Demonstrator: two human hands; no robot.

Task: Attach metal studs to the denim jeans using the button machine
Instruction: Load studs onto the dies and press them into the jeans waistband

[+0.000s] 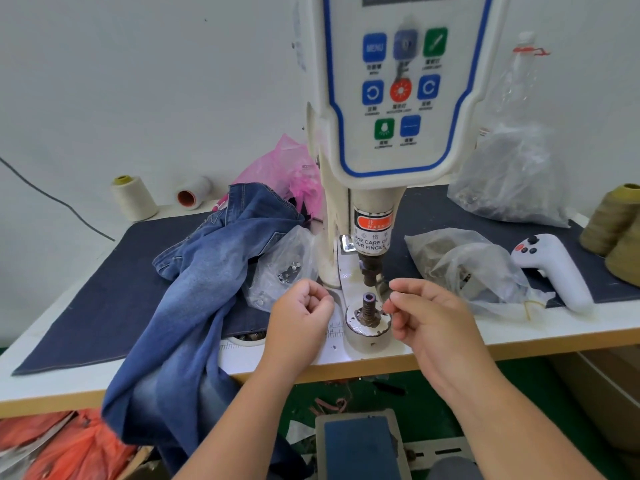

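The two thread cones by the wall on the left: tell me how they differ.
The cream thread cone stands upright, while the white thread cone lies on its side. The cream one looks fuller and shows a yellowish core at its top; the white one looks smaller and turns an orange core end toward the camera. Both sit on the white table beside the wall.

The button machine [388, 140] stands at the middle of the desk [554, 336], on a cloth mat [114, 306]. Its lower die [368, 311] sits near the front edge, between the left hand [299, 317] and the right hand [427, 315]. The jeans [204, 289] lie left of the machine and hang over the front edge. Bags of studs [474, 271] lie to the right, with a handheld controller [550, 268] beyond them. Thread cones [133, 197] stand at the back left. A pedal [358, 445] sits on the floor below.
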